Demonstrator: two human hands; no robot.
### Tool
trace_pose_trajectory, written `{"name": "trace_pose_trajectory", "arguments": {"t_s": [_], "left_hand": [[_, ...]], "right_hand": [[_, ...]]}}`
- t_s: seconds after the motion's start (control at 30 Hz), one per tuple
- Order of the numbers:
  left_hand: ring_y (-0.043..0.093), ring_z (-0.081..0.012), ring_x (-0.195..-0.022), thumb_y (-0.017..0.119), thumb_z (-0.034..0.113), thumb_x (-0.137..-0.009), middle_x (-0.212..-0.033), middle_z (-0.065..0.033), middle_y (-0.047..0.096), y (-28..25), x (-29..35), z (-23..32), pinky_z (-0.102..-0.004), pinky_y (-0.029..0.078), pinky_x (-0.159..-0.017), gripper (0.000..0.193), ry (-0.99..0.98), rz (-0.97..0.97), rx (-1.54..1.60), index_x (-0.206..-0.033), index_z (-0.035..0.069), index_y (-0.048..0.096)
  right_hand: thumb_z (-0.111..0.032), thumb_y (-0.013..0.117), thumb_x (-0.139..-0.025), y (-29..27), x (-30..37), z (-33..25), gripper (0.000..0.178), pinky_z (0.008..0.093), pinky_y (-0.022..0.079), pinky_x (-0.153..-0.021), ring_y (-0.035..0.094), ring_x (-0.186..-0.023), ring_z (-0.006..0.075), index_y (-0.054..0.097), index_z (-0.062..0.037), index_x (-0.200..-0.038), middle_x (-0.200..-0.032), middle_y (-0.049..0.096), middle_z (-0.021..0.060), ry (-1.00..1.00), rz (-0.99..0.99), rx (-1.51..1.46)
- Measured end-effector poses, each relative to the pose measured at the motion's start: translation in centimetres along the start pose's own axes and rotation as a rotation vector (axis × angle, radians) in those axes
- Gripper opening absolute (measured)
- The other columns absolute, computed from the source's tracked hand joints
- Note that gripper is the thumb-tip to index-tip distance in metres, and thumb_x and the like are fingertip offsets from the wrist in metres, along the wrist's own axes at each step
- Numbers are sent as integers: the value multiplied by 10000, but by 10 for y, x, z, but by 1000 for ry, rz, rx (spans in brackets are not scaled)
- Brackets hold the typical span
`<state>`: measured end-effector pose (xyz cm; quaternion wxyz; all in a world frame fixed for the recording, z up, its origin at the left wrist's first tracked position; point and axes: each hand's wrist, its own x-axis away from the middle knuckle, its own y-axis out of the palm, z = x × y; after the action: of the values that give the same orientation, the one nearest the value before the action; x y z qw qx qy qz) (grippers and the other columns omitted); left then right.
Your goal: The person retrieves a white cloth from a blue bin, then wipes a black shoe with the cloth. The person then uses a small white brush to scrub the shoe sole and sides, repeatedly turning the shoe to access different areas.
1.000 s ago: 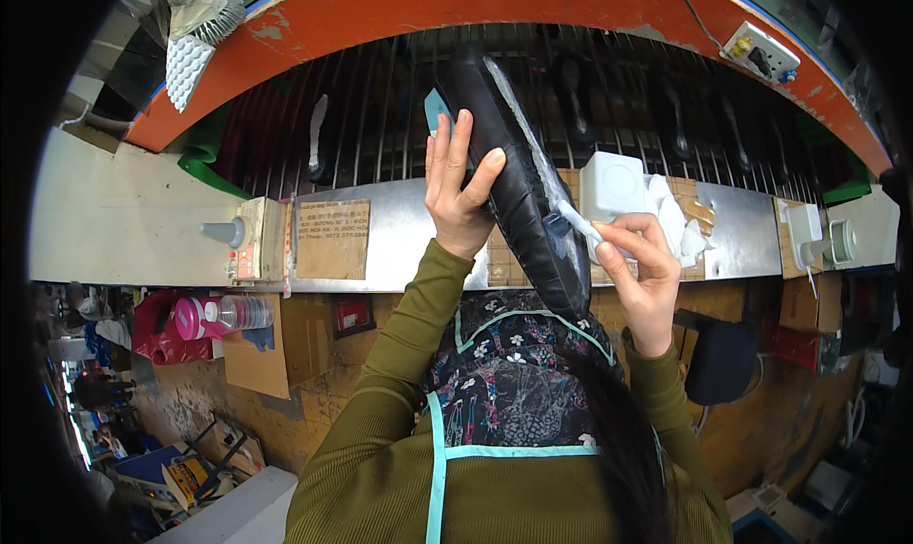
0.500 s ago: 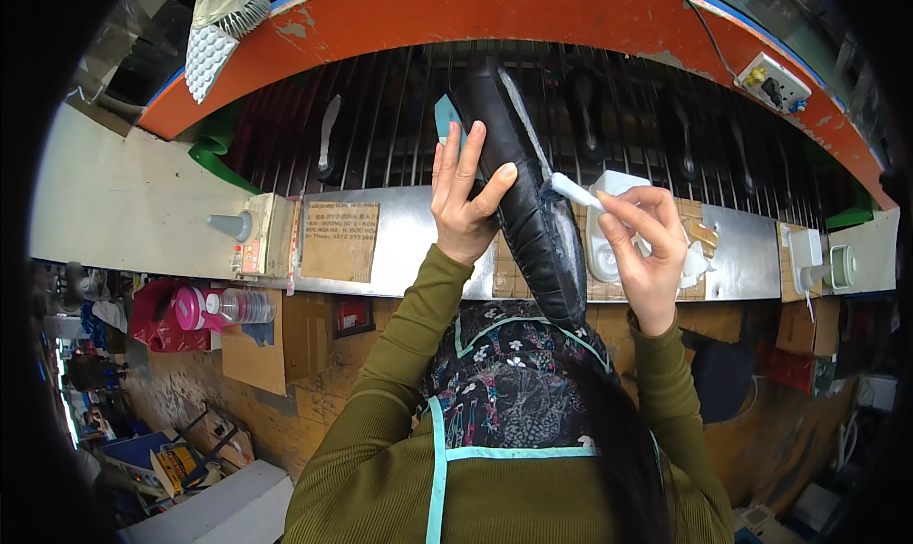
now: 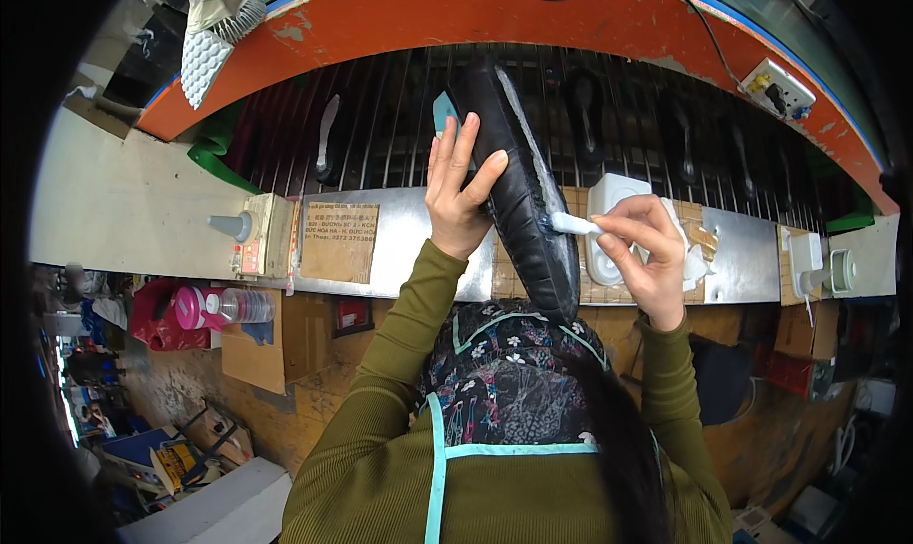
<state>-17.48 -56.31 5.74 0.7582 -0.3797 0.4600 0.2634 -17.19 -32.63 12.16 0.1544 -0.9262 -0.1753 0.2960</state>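
A long black leather shoe upper (image 3: 509,154), apparently stretched over a light-blue last (image 3: 443,111), is held tilted over the bench edge. My left hand (image 3: 459,197) grips it from the left, thumb on the leather and fingers against the blue piece. Between the thumb and fingers of my right hand (image 3: 649,249) is a small white-handled brush (image 3: 573,224). The brush's dark tip touches the underside edge of the upper, where a pale grey, wet-looking strip runs lengthwise. A white plastic container (image 3: 609,197) stands behind my right hand.
Beyond the bench runs a rack of metal bars (image 3: 380,116) carrying several dark shoe parts, under an orange beam (image 3: 475,16). A cardboard sheet (image 3: 339,242) lies on the metal edge (image 3: 399,244). A power socket (image 3: 778,89) sits at the upper right.
My right hand has drawn the brush down along the edge of the upper, toward me. The upper has tilted slightly, and my left hand has shifted a little left.
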Motion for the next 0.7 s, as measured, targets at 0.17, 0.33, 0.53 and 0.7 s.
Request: {"name": "trace_pose_trajectory", "arguments": {"t_s": [0.17,0.33,0.53,0.7], "left_hand": [[413,-375,-1263,769,167,-681,-1366,-149,448,1,-3,-2,-493,318,-1042,551,-22,-5,35,-1172,265,540],[414,-377,-1262,759,151,-687,-1364,-145,451,1,-3,-3,-492,318,-1043,543,-15,-29,10,-1169,266,536],[419,-381,-1257,753,143,-689,-1362,-136,456,2,-6,-5,-492,318,-1044,533,11,-23,20,-1161,271,540],[415,-371,-1262,769,171,-679,-1366,-136,450,2,-8,-7,-494,314,-1050,569,-4,-8,35,-1182,280,525]], "right_hand": [[-3,693,-754,-5,-1,4,199,225,464,-604,563,-683,102,708,-43,-948,-879,560,51,-29,-41,19],[-4,681,-765,3,-10,1,197,225,457,-595,555,-692,103,708,-44,-955,-867,561,51,-4,31,-14],[-7,686,-763,6,-18,0,196,218,460,-590,551,-694,99,709,-44,-953,-864,556,45,-22,81,-28],[0,678,-758,-1,-12,1,188,217,444,-653,549,-764,120,695,-6,-946,-898,561,61,24,-59,-57]]}}
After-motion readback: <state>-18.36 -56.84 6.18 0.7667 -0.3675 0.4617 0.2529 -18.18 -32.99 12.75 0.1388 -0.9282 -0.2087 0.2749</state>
